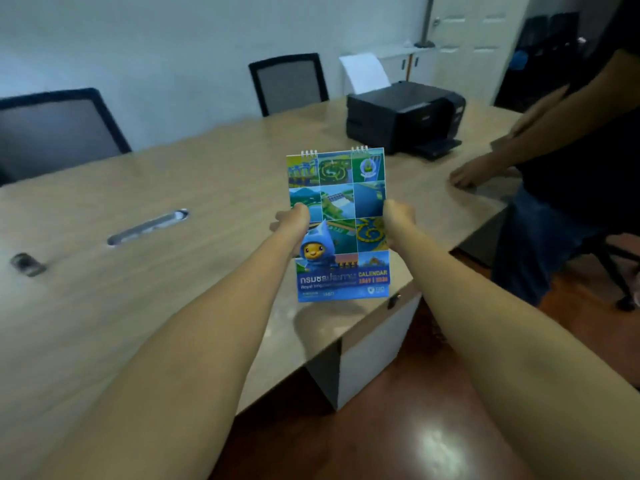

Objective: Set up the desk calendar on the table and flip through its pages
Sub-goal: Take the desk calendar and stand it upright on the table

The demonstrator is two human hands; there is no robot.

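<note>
The desk calendar [337,225] is held upright above the near corner of the table [194,174], cover toward the camera, its lower edge just over the tabletop; contact with the surface cannot be confirmed. The left hand [292,223] clasps the left edge about mid-height; the right hand [398,220] clasps the right edge at the same level. Both are closed around the card edges, the fingers hidden behind the cover. Wire binding [334,152] runs along the top in two short sections. Judgement: the object is light, a stack of thin glossy pages on a stiffer card backing, rigid enough to stay flat under an edge hold, though the coated surface may be somewhat slippery. The pages will bend or crease if pinched hard; the wire loops could deform under pressure. Best hold for standing it: the side edges low down, spreading the base panels. For flipping: one hand steadies the base, the other lifts a page by its free bottom edge over the binding. A printer [405,119] stands well apart, farther back.
</note>
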